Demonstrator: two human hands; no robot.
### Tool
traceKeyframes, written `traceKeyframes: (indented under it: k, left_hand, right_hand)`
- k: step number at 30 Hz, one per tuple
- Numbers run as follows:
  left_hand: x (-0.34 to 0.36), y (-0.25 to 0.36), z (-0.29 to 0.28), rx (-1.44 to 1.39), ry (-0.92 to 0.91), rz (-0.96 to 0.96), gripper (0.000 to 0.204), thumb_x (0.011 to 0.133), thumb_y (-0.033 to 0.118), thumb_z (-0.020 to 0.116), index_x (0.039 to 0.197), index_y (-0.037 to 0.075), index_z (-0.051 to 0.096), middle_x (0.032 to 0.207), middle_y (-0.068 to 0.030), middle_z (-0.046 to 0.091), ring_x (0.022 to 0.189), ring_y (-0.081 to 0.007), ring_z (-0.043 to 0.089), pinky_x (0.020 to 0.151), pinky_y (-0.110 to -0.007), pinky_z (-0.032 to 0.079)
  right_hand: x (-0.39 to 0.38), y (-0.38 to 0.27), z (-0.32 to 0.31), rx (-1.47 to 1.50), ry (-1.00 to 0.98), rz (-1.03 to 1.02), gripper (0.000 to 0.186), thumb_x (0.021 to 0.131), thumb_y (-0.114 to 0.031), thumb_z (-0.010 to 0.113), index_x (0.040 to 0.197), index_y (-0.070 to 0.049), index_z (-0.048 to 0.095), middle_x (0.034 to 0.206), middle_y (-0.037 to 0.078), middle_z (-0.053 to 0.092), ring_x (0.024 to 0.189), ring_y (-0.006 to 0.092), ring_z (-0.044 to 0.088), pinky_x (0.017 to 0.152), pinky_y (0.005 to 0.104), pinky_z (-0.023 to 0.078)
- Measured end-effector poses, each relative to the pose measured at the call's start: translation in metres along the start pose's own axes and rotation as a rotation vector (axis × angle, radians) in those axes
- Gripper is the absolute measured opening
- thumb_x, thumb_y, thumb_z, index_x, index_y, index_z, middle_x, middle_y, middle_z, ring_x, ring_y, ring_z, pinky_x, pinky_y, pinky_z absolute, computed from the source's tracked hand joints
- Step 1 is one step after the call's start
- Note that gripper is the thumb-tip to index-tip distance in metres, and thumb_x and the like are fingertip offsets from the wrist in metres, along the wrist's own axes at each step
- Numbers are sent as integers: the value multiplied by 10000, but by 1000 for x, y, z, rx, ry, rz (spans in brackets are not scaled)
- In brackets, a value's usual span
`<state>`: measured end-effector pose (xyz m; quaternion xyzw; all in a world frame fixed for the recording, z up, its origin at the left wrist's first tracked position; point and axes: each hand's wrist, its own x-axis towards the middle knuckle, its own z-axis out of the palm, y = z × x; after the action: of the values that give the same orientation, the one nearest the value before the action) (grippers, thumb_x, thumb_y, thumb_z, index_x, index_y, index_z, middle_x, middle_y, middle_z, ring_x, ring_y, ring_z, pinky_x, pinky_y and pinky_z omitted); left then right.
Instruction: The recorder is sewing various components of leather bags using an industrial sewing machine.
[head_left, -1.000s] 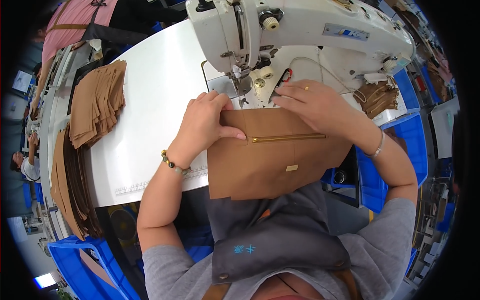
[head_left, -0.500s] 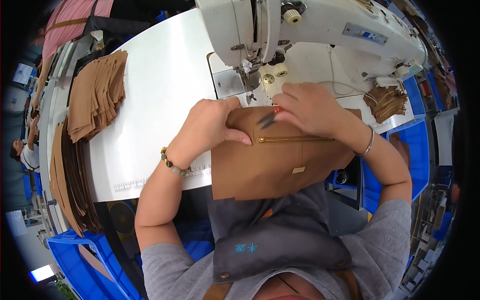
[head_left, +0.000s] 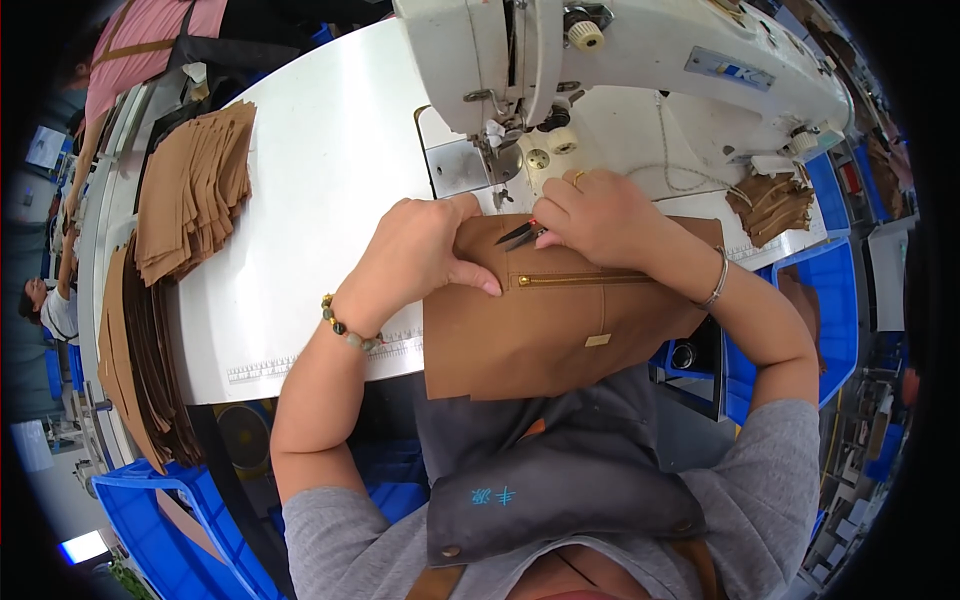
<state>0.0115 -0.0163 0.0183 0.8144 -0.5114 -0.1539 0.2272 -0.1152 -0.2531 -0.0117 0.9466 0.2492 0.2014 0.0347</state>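
A brown leather-like panel (head_left: 520,345) with a brass zipper (head_left: 580,280) and a small tan tag (head_left: 597,341) lies at the table's front edge and hangs over it toward my lap. My left hand (head_left: 432,250) grips the panel's far left part, thumb on top and fingers at the far edge. Closed in my right hand (head_left: 595,215) is a pair of thread snips (head_left: 522,234) with dark blades and a bit of red. The blades point left, close above the panel between the zipper and its far edge.
Just beyond the panel stands a white sewing machine (head_left: 640,50), its needle area near my hands. Brown pieces (head_left: 195,190) are stacked at the left, and a smaller pile (head_left: 772,208) lies right. Blue bins (head_left: 840,310) flank the table. Another person (head_left: 150,40) is at the far left.
My right hand has shifted slightly left and nearer the panel's far edge, and the snips have turned flatter, their tips now farther left. My left hand and the panel stay nearly still.
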Motion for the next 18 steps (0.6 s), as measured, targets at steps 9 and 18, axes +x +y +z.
traceKeyframes:
  k: [9,18]
  left_hand:
    - [-3,0,-3,-30,-66,42,549,594,372,979,873,24,658,657,-117,597,624,-317,555,646,-358,493]
    - [-3,-3,-2,-249,-61,175,356,679,157,962,838,10,680,712,-49,591,643,-181,538,619,-314,468]
  right_hand:
    - [-1,23,0,-6,34,134,317,924,-400,701,899,-106,586,816,59,614,762,251,671,602,394,530]
    - [9,27,12,164,-88,64,267,939,-384,681,957,-121,634,859,55,685,763,265,691,609,400,533]
